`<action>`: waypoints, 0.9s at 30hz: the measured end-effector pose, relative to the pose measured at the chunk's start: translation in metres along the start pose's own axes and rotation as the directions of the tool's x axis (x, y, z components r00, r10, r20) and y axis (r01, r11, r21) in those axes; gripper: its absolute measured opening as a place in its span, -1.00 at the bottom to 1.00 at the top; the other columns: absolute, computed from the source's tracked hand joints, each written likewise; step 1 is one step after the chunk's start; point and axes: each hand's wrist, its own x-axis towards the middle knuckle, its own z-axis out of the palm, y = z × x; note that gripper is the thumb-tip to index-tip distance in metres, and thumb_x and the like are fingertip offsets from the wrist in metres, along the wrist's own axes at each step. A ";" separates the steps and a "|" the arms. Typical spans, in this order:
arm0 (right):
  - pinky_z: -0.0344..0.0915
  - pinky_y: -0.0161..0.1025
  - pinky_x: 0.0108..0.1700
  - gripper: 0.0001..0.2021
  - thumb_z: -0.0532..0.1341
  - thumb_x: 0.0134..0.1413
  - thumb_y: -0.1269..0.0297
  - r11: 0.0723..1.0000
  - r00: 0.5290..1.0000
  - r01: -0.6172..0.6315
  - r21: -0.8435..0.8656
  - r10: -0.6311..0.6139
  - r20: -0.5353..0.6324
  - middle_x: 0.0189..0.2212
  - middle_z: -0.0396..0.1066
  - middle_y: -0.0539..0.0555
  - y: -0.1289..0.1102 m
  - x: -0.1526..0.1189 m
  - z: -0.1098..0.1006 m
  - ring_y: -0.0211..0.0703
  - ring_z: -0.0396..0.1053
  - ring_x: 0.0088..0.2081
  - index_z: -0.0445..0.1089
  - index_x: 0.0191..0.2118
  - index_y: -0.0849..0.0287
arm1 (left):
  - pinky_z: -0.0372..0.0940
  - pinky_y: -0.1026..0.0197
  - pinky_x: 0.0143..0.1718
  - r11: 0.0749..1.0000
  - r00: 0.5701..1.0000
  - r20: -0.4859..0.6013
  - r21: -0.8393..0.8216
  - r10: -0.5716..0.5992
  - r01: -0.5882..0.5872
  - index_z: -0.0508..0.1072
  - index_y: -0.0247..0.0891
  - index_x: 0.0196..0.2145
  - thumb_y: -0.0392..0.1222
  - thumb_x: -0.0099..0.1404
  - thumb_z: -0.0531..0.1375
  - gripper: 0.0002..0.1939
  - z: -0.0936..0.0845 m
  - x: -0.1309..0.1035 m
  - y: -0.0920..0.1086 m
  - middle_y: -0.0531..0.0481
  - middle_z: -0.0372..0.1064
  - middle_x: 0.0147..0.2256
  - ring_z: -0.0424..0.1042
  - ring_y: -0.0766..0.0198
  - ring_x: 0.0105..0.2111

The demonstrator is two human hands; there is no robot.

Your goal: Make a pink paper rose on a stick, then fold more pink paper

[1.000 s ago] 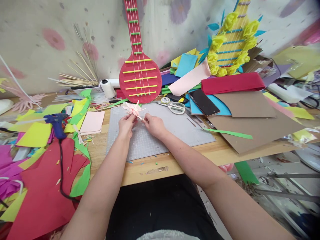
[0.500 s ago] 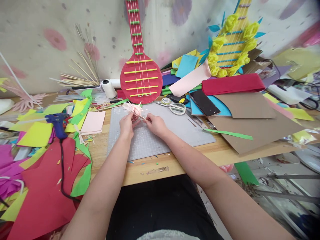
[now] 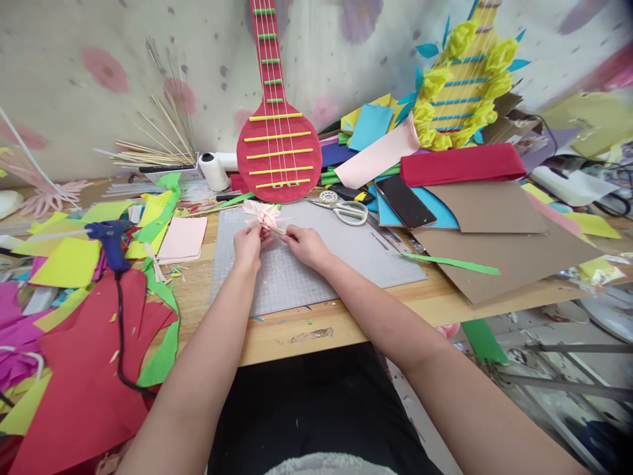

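A pale pink crepe paper flower (image 3: 266,216) is held above the grey cutting mat (image 3: 346,264). My left hand (image 3: 248,245) pinches the flower's base, fingers closed on it. The closed fingers of my right hand (image 3: 304,245) grip the flower's thin stem at its right end. Scissors (image 3: 350,212) lie at the mat's upper right, beside a small round case (image 3: 328,196). Just behind the flower stands a red paper lute (image 3: 279,155) with yellow strips and white strings.
At left, a blue glue gun (image 3: 111,244) rests among paper scraps and red paper (image 3: 93,356). Pink sheets (image 3: 182,239) lie beside the mat. A black phone (image 3: 405,201), brown cardboard (image 3: 499,264) and a yellow-flowered instrument (image 3: 457,99) are at right.
The view has shifted slightly. The flower has turned a little in my fingers, and both hands keep their hold on it.
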 end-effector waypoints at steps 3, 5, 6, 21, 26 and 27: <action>0.04 -0.35 -0.37 -0.78 0.02 0.16 0.22 1.000 1.000 0.007 -0.011 -0.006 0.014 -0.46 0.39 0.01 -0.002 0.000 0.000 -0.27 0.25 -0.43 0.36 -0.33 0.17 | 0.30 0.31 -0.51 0.999 1.000 -0.002 -0.027 -0.020 0.020 0.40 -0.37 -0.53 -0.31 0.17 0.11 -0.84 0.001 0.000 0.001 0.04 0.29 -0.58 0.27 0.45 -0.62; 0.04 -0.35 -0.37 -0.77 0.01 0.17 0.22 1.000 1.000 0.003 -0.014 -0.003 0.016 -0.45 0.40 0.01 -0.003 -0.001 -0.001 -0.27 0.26 -0.42 0.36 -0.32 0.17 | 0.29 0.32 -0.52 0.998 1.000 0.002 -0.046 -0.030 0.030 0.39 -0.37 -0.52 -0.32 0.18 0.09 -0.85 0.002 -0.001 0.002 0.05 0.28 -0.58 0.25 0.46 -0.63; 0.04 -0.35 -0.37 -0.77 0.00 0.17 0.22 1.000 1.000 0.001 -0.016 -0.001 0.017 -0.44 0.40 0.01 -0.004 -0.001 -0.001 -0.26 0.27 -0.42 0.36 -0.32 0.16 | 0.29 0.32 -0.53 0.998 0.999 0.004 -0.054 -0.033 0.034 0.39 -0.37 -0.51 -0.33 0.18 0.08 -0.85 0.002 -0.001 0.002 0.06 0.27 -0.59 0.24 0.46 -0.63; 0.14 -0.34 -0.28 -0.71 -0.05 0.21 0.23 0.990 0.996 0.067 -0.123 -0.059 0.066 -0.34 0.46 0.07 -0.004 -0.001 0.003 -0.23 0.35 -0.33 0.40 -0.23 0.17 | 0.23 0.40 -0.64 0.999 0.999 -0.027 -0.032 0.039 -0.040 0.33 -0.35 -0.57 -0.34 0.15 0.13 -0.84 -0.002 0.003 -0.003 0.09 0.25 -0.64 0.22 0.48 -0.66; 0.16 -0.33 -0.25 -0.70 -0.05 0.21 0.23 0.991 0.996 0.048 -0.123 -0.039 0.074 -0.29 0.46 0.08 -0.003 0.000 0.001 -0.22 0.37 -0.29 0.40 -0.20 0.16 | 0.23 0.40 -0.65 0.999 0.999 -0.025 -0.013 0.034 -0.034 0.33 -0.34 -0.56 -0.30 0.13 0.16 -0.86 -0.001 0.001 -0.003 0.09 0.26 -0.62 0.23 0.48 -0.65; 0.16 -0.33 -0.26 -0.70 -0.05 0.21 0.22 0.991 0.997 0.039 -0.128 -0.031 0.070 -0.29 0.46 0.08 -0.003 0.000 0.001 -0.21 0.37 -0.29 0.40 -0.19 0.16 | 0.23 0.40 -0.65 0.999 0.999 -0.023 -0.004 0.031 -0.032 0.33 -0.34 -0.56 -0.29 0.13 0.16 -0.86 -0.001 0.001 -0.003 0.08 0.26 -0.62 0.23 0.48 -0.65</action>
